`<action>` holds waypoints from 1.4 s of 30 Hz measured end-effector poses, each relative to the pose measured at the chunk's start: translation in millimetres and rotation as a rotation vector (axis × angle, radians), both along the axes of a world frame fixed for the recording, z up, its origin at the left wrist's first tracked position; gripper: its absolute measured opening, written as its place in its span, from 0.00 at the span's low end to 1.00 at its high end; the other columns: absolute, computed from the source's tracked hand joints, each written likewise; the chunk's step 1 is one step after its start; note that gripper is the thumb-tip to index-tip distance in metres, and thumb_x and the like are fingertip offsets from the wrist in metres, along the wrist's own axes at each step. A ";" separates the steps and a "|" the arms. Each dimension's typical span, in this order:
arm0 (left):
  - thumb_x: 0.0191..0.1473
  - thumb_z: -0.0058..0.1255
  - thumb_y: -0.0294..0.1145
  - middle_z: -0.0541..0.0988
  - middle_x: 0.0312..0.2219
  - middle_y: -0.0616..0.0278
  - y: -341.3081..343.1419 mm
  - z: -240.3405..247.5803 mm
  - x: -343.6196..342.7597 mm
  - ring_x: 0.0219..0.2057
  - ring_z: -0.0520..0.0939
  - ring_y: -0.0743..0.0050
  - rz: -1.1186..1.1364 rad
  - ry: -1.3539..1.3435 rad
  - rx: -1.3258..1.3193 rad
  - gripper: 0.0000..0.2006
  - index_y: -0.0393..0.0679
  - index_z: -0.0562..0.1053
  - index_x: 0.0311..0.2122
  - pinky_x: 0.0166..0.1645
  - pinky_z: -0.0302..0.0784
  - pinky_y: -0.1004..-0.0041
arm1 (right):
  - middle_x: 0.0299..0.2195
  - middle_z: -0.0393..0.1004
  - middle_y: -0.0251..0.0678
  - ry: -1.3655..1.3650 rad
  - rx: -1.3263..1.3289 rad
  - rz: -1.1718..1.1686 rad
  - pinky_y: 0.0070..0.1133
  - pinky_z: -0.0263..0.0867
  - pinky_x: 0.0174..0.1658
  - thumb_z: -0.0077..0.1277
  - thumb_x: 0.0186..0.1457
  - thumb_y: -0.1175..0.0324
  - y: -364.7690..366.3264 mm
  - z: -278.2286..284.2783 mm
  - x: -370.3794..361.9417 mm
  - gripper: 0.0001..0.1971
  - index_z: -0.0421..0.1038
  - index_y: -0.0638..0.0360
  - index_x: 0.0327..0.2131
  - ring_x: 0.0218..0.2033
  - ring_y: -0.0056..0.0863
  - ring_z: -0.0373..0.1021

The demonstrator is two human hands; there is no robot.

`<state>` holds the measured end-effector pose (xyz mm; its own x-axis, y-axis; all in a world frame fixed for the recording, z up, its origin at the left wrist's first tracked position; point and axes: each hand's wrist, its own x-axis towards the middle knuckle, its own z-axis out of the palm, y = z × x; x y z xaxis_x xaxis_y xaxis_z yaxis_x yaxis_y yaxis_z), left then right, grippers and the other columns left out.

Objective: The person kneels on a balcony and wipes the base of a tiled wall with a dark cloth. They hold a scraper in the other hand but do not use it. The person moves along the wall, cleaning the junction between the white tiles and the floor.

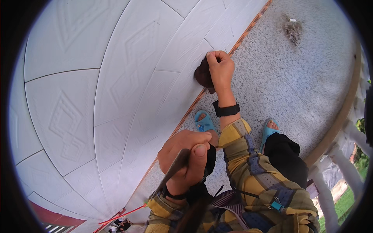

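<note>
My right hand [221, 72] reaches out to the foot of the white tiled wall [128, 77]. Its thumb and fingers pinch a dark brown, soft-looking rounded thing [203, 73], perhaps cloth; its exact kind does not show. That thing lies against the wall just above the floor. Closer in, my left hand [184, 155] is closed in a fist, thumb over the bent fingers. A flat grey strip [175, 167] sticks out beside the thumb and slants down toward the cuff. What else the fist hides cannot be seen.
Speckled grey floor [272, 81] meets the wall along an orange-brown border [248, 33]. Farther off lies a dark patch of debris [293, 33] with a small white piece [292, 20]. A curved railing with white balusters [326, 202] bounds the right. A red cord [126, 213] hangs lower left.
</note>
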<state>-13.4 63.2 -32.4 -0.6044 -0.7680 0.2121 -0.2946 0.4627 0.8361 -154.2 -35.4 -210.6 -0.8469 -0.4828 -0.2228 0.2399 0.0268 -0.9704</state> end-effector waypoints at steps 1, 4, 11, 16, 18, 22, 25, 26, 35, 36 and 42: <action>0.61 0.49 0.29 0.79 0.22 0.56 0.0 0.5 0.1 0.21 0.79 0.67 0.006 0.002 -0.002 0.09 0.33 0.75 0.34 0.27 0.74 0.72 | 0.24 0.76 0.30 0.026 -0.108 0.010 0.17 0.66 0.32 0.58 0.54 0.71 2.1 7.5 3.9 0.07 0.76 0.66 0.30 0.26 0.16 0.68; 0.61 0.49 0.30 0.80 0.24 0.54 -0.3 -1.3 -0.5 0.21 0.80 0.66 0.046 0.040 0.008 0.10 0.33 0.76 0.34 0.27 0.74 0.71 | 0.26 0.76 0.31 0.308 -0.290 0.012 0.17 0.66 0.35 0.59 0.52 0.72 7.5 30.0 25.0 0.06 0.75 0.66 0.30 0.29 0.16 0.69; 0.61 0.51 0.31 0.80 0.24 0.53 2.1 -1.2 -1.4 0.21 0.80 0.66 0.019 0.039 0.021 0.10 0.33 0.76 0.35 0.27 0.75 0.72 | 0.27 0.76 0.31 0.130 -0.128 0.050 0.17 0.68 0.36 0.57 0.54 0.73 4.6 35.9 17.2 0.06 0.74 0.65 0.34 0.30 0.16 0.70; 0.60 0.52 0.30 0.80 0.23 0.55 -0.1 1.2 -2.4 0.22 0.80 0.67 -0.003 0.025 0.040 0.09 0.34 0.76 0.36 0.27 0.73 0.72 | 0.27 0.77 0.38 0.166 -0.261 0.090 0.22 0.70 0.36 0.59 0.51 0.72 11.5 41.1 26.5 0.07 0.73 0.65 0.31 0.29 0.25 0.73; 0.59 0.53 0.30 0.80 0.23 0.55 -0.6 1.3 -3.0 0.21 0.79 0.67 -0.013 0.036 0.039 0.09 0.34 0.76 0.36 0.26 0.73 0.72 | 0.29 0.76 0.36 0.182 -0.266 0.128 0.20 0.69 0.36 0.60 0.51 0.73 16.4 47.0 41.2 0.08 0.72 0.64 0.33 0.30 0.24 0.72; 0.58 0.55 0.30 0.80 0.23 0.56 4.0 3.5 -4.4 0.21 0.79 0.65 0.010 0.017 0.052 0.08 0.34 0.76 0.35 0.26 0.72 0.71 | 0.30 0.76 0.32 0.234 -0.260 0.157 0.18 0.68 0.38 0.62 0.49 0.74 20.8 54.9 54.8 0.11 0.72 0.63 0.35 0.32 0.20 0.71; 0.57 0.56 0.31 0.80 0.24 0.56 4.7 5.2 -3.7 0.22 0.80 0.63 0.019 0.022 0.067 0.09 0.34 0.76 0.34 0.27 0.73 0.70 | 0.30 0.75 0.32 0.249 -0.233 0.182 0.18 0.69 0.38 0.63 0.48 0.73 22.7 56.4 52.2 0.12 0.72 0.62 0.36 0.32 0.21 0.72; 0.58 0.56 0.31 0.80 0.24 0.56 5.0 5.3 -3.5 0.22 0.80 0.63 0.014 0.014 0.069 0.09 0.34 0.76 0.34 0.27 0.74 0.70 | 0.30 0.75 0.32 0.239 -0.234 0.190 0.18 0.69 0.38 0.63 0.48 0.73 23.2 56.6 51.4 0.12 0.72 0.62 0.36 0.32 0.21 0.72; 0.57 0.57 0.32 0.80 0.24 0.56 5.5 4.0 -8.0 0.22 0.80 0.62 0.000 0.028 0.027 0.10 0.34 0.76 0.32 0.26 0.74 0.71 | 0.28 0.74 0.32 0.274 -0.137 0.175 0.19 0.68 0.37 0.62 0.48 0.72 17.3 54.9 49.4 0.12 0.71 0.62 0.35 0.31 0.20 0.71; 0.57 0.57 0.32 0.80 0.24 0.56 6.3 4.3 -8.8 0.22 0.80 0.62 -0.002 0.019 0.026 0.10 0.34 0.76 0.32 0.26 0.74 0.71 | 0.28 0.74 0.32 0.268 -0.098 0.170 0.19 0.68 0.37 0.61 0.48 0.71 16.8 54.7 49.4 0.12 0.71 0.62 0.35 0.31 0.20 0.71; 0.56 0.58 0.31 0.80 0.24 0.56 5.1 4.7 -11.5 0.22 0.80 0.62 -0.036 0.002 0.031 0.09 0.34 0.76 0.33 0.27 0.74 0.71 | 0.29 0.76 0.36 0.199 -0.176 0.196 0.21 0.69 0.36 0.59 0.49 0.73 19.0 49.9 55.7 0.09 0.70 0.64 0.32 0.30 0.25 0.72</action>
